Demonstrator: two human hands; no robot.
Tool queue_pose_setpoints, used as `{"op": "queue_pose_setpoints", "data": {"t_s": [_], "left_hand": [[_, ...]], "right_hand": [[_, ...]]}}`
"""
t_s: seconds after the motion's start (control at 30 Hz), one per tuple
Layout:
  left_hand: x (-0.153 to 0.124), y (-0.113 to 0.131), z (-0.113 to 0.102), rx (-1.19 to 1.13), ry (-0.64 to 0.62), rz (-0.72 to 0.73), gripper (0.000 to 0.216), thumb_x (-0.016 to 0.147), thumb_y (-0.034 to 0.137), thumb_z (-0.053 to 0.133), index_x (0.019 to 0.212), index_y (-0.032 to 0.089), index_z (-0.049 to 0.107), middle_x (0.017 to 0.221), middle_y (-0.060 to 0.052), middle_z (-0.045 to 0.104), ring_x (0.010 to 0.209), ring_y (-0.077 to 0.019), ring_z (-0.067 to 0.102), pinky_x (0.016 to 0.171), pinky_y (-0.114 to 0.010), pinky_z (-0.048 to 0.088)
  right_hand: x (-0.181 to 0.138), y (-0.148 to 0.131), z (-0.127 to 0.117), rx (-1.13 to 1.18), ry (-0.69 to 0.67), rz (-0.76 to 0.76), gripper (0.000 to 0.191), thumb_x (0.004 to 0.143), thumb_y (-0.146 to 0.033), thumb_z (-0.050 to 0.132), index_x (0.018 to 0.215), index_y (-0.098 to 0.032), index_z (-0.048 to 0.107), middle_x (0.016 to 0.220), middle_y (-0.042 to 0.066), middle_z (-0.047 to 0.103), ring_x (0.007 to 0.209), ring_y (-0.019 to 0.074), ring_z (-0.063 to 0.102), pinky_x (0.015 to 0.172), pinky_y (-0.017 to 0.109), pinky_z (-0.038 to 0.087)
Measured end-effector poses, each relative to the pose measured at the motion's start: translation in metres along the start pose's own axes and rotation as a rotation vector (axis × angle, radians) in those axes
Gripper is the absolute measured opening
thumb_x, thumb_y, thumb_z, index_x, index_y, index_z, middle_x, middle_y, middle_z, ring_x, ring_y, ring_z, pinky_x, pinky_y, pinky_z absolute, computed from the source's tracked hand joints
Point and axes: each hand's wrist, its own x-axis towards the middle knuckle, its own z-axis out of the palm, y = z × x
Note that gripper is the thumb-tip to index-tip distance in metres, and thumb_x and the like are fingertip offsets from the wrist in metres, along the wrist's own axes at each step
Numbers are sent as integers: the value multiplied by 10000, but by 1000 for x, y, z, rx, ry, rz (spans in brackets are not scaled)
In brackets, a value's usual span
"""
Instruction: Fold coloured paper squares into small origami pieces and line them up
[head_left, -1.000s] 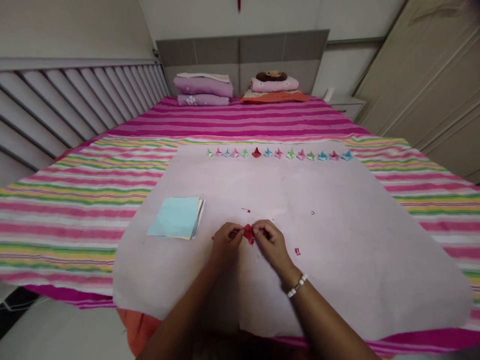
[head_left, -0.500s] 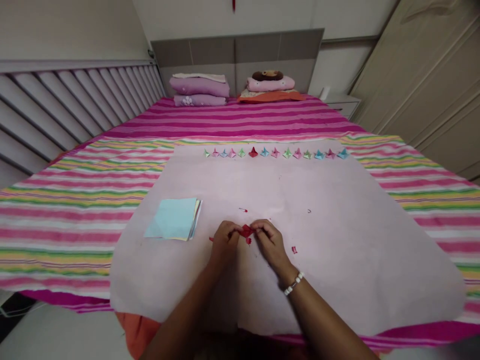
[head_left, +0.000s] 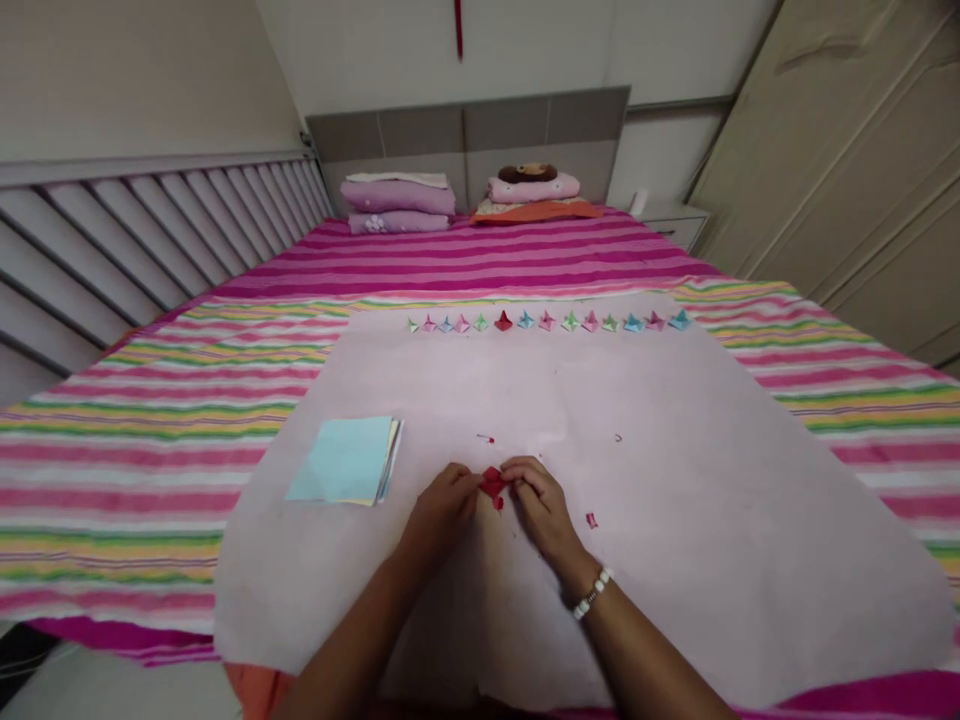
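Observation:
A small folded red paper piece (head_left: 493,485) is pinched between my two hands over a pale pink sheet (head_left: 675,480) spread on the bed. My left hand (head_left: 439,512) grips its left side with curled fingers. My right hand (head_left: 538,502), with a white bead bracelet at the wrist, grips its right side. Both hands rest low on the sheet near its front edge.
A stack of square papers (head_left: 346,460), light blue on top, lies left of my hands. A row of several small folded paper shapes (head_left: 547,321) lines the sheet's far edge. Tiny red scraps (head_left: 591,520) lie nearby. Folded bedding (head_left: 397,195) sits at the headboard; a slatted rail stands left.
My hands have stayed on the red piece, fingers shifting slightly as they work it. The view has tilted down a little, so everything sits lower in the picture.

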Motion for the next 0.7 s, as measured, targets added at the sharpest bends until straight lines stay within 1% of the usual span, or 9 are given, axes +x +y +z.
{"op": "queue_pose_setpoints", "data": {"t_s": [0.1,0.2,0.37,0.47,0.5,0.6,0.63,0.7], "left_hand": [[3,-7,-10,134,-103,44,250,866,112,470,972,216,671,877,-45,625,839,-182,587,750,-296,481],[9,-9,-19,184,-165,64,240,852,104,498,946,221,686,849,-50,657,816,-195,601,731,-300,483],[18,-6,-24,220,-171,111,217,855,99,500,857,203,692,954,-79,664,872,-204,605,748,-302,484],[19,-1,-26,210,-200,127,197,865,109,507,825,193,680,863,-58,669,809,-180,612,719,-270,485],[19,0,-28,188,-204,127,193,868,114,508,815,191,677,833,-52,667,788,-174,611,709,-263,483],[27,-2,-41,73,-166,130,179,861,114,518,799,190,668,794,-40,657,775,-160,607,701,-243,473],[32,-6,-48,42,-132,128,172,851,111,527,792,193,667,776,-32,653,764,-153,606,693,-235,469],[48,-20,-64,44,-13,83,154,823,106,551,788,200,668,769,-19,654,738,-143,606,674,-228,462]], "right_hand": [[0,1,1,8,3,-23,221,827,-146,472,788,-233,670,912,59,629,892,222,580,822,363,450],[1,3,1,11,-5,-17,215,835,-162,475,792,-233,673,914,62,631,896,226,582,818,358,450],[1,5,2,4,-20,-9,205,848,-190,479,799,-234,673,929,71,627,914,240,583,830,368,449],[0,8,3,-31,2,1,171,864,-245,509,849,-242,679,1015,91,614,964,258,571,847,385,449],[0,9,3,-38,16,6,159,864,-274,526,898,-246,679,1057,99,603,951,261,575,817,384,462],[-1,11,4,-33,56,24,192,850,-337,568,994,-254,663,1145,120,568,848,251,594,707,368,491],[-2,12,5,-30,63,23,194,843,-346,579,991,-254,664,1143,123,569,801,241,598,680,362,494],[-2,15,5,-29,74,13,188,838,-356,591,972,-251,671,1134,124,574,708,215,593,653,356,496]]}}
